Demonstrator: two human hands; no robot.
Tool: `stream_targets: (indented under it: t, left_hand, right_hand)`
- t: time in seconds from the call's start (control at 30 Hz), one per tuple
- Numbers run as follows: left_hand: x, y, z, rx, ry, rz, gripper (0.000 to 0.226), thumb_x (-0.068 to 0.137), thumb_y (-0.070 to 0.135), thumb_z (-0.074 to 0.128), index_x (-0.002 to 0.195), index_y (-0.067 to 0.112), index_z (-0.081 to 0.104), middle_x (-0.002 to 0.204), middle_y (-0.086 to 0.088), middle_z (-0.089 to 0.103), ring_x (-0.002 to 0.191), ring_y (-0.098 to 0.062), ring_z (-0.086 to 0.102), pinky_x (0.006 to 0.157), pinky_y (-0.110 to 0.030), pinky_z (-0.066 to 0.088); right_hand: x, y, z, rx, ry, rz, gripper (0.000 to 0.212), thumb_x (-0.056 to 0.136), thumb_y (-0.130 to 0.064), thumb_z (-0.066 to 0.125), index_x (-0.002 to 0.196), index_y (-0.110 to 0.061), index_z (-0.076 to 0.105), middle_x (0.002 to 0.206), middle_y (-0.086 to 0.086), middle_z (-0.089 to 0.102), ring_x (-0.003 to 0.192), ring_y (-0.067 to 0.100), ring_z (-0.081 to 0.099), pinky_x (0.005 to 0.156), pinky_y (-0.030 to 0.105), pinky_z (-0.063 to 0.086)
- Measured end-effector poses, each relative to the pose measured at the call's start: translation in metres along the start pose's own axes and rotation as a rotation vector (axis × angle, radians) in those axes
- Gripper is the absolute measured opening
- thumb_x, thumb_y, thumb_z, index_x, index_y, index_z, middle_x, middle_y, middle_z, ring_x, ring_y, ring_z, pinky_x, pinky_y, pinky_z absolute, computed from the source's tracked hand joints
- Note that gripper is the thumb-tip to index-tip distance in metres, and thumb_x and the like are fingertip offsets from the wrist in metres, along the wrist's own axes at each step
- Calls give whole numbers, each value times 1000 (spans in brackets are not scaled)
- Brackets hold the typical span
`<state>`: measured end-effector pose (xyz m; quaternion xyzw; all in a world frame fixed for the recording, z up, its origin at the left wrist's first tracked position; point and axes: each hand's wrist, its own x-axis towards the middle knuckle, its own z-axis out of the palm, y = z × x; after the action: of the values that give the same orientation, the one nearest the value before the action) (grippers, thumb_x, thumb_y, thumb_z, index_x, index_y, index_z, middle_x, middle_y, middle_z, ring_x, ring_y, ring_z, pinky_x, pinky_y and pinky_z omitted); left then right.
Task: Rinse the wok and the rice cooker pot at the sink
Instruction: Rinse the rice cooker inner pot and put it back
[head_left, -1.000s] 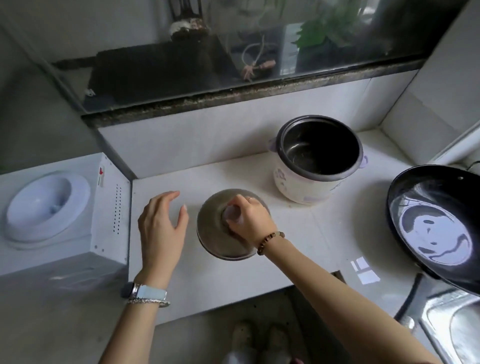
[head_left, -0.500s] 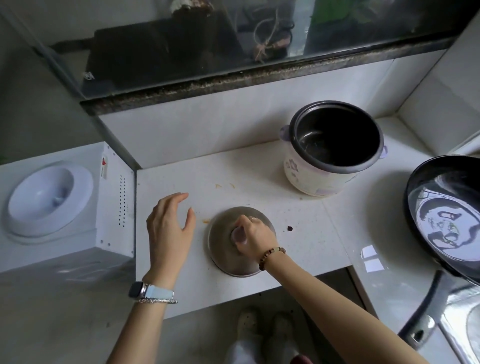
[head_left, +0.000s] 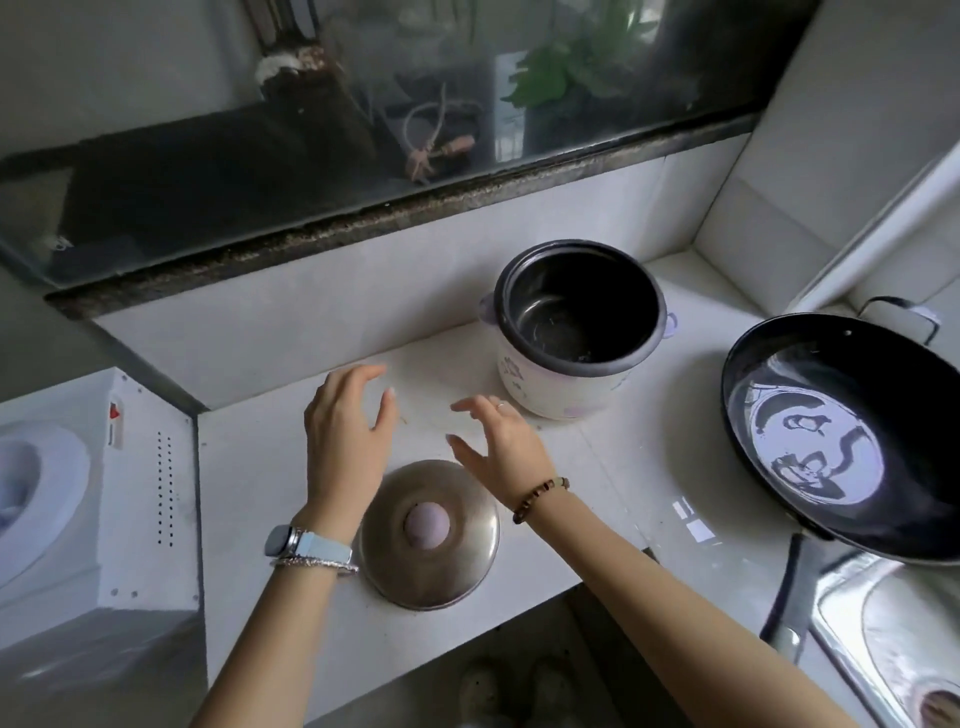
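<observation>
The counter (head_left: 249, 467) has bare surface along its left edge, between the white appliance (head_left: 130, 493) and the left hand (head_left: 345, 431); a hand can pass there up to the back wall. Near the front edge lies the metal lid (head_left: 428, 535), dome up, with both wrists above its rim. The right hand (head_left: 506, 447), fingers spread, is just beside the rice cooker (head_left: 576, 332), which stands toward the back edge. Between this cooker and the wok (head_left: 841, 441) at the right end, a bare strip runs from front to back. The wok's handle points toward the front, beside the sink (head_left: 893, 649).
</observation>
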<state>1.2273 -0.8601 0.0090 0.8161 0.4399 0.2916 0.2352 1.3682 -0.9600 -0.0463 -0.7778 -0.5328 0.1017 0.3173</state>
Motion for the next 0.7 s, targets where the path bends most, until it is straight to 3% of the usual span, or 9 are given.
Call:
stream_targets:
  t: [0.2,0.3,0.37,0.5,0.63,0.7]
  left_hand:
    - [57,48,32,-58,-47,94,26,94,18,57,118,12,62,118,-9,61,110,-27,58,95,-36,42]
    - [83,67,54,-42,-125,68,28,94,19,56,121,11,61,119,-11,59,109,-26,56,92,-27,38]
    - [98,76,71,-28,-175,40,30,94,18,56,122,9,60,118,-13,59,106,-28,58,93,-32,41]
    - [119,85,101,17,-266,-51,33,94,20,57,124,5,59,119,-16,59,107,-32,58,95,-40,46]
    - [128,89,120,52,-287,-96,31,93,17,59,118,0,63,113,-20,65,109,-35,57,94,-38,44]
    - [130,90,125,55,-271,-119,27,92,14,60,114,-1,65,109,-20,67,107,-36,59,91,-38,44]
  right_hand:
    - [35,22,-83,96,304,38,28,84,-21,66,110,-13,62,101,4,63,93,21,59,82,31,50]
    - [47,49,-118,119,427,146,25,84,-18,67,107,-12,64,102,2,62,88,12,58,82,25,50]
    - [54,74,-135,101,468,256,27,84,-17,67,110,-11,64,103,4,60,85,12,56,83,26,49]
    - [65,126,-154,67,440,524,33,83,-15,66,113,-2,61,108,16,57,97,30,58,91,37,46]
    - [68,152,-159,92,353,679,37,85,-17,63,117,1,59,108,18,62,104,31,58,89,24,37]
    - [71,156,-159,73,310,708,34,84,-18,62,109,5,64,101,19,67,103,33,58,89,28,40]
